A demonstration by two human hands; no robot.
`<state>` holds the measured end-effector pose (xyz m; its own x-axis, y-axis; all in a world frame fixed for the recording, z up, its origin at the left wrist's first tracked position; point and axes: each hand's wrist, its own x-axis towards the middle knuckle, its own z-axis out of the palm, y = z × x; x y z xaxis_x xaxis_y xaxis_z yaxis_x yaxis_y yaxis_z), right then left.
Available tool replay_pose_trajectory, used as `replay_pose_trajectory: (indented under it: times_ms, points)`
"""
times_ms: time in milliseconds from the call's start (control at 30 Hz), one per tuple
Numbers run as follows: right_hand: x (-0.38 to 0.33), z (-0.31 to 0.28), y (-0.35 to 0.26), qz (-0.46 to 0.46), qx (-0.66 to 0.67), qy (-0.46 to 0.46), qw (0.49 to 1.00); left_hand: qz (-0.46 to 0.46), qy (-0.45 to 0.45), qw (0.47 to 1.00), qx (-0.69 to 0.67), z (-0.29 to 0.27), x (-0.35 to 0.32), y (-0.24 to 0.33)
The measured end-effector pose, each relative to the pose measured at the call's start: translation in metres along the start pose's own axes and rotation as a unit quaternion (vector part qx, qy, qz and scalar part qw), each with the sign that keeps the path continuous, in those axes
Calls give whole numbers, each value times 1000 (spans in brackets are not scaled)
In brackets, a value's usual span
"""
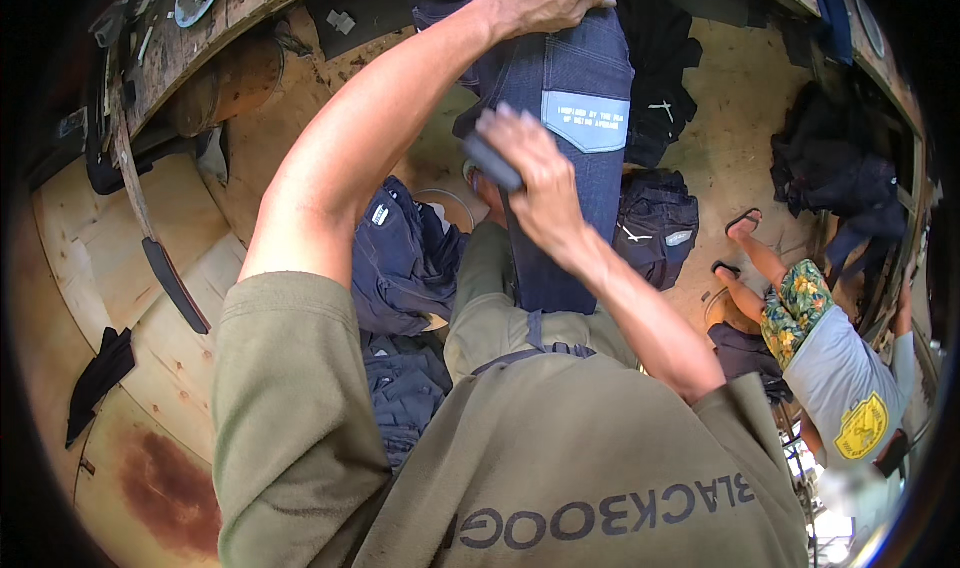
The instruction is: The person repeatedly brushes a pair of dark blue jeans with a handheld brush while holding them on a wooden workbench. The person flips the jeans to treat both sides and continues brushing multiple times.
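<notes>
The jeans (600, 183) were apparently steadied by the left grip (548, 0), whose closure could not be determined, while a dark block (491, 161) was clasped in the right grip (538, 158).

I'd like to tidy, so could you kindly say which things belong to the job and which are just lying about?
In hand:
- dark jeans
- dark block in right hand
- perhaps the denim pile left of the jeans

Lying about, apparently:
- black cloth, far left
- grey scrap, near top
</notes>
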<state>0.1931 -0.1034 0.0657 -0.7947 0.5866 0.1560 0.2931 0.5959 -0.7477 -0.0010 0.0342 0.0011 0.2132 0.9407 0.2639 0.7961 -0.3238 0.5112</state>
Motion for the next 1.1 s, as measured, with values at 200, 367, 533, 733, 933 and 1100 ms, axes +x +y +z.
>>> replay_pose_trajectory:
  times_ms: [200, 367, 533, 733, 933, 1100]
  points:
    - [3, -3, 35, 128, 223, -56, 965, -36, 16, 999, 9, -6, 13, -33]
    - [-18, -28, 30, 27, 154, -257, 954, -23, 36, 999, 3, -7, 20, -51]
    - [10, -49, 52, 127, 381, -149, 904, -45, 16, 998, 35, -3, 27, -67]
    - [-32, -45, 67, 17, 286, -287, 914, -39, 17, 997, 66, -3, 26, -70]
    - [-27, -60, 89, -72, 99, -122, 985, -56, 27, 992, 110, 6, 27, -63]
    - [-108, -77, 72, 207, 404, -212, 866, -165, 219, 942, 193, -6, -15, 28]
